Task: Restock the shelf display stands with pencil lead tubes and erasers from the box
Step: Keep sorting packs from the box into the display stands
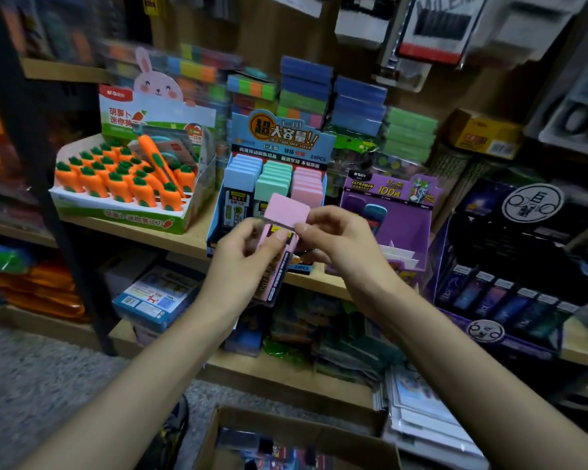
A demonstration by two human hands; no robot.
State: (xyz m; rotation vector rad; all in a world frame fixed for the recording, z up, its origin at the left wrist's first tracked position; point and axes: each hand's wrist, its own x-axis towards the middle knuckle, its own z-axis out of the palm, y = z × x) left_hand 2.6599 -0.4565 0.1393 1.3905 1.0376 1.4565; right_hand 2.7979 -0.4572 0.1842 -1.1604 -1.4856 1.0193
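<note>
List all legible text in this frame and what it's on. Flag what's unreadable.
"超大容量!!", "1=10", "24PCS": header of the blue lead display stand
"胡萝卜迷你美工刀": front of the carrot display box
"ULTRAMAN", "100根": purple display stand
"MILEN", cut off at the frame edge: hanging pack
Label on the pink lead tube: too blurred to read.
Other shelf packaging: too blurred or too small.

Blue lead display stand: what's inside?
Three columns of capped lead tubes: blue column, green column, pink column. The left hand, right hand and the held pink tube cover the pink column's front, so its fill there can't be seen.
</note>
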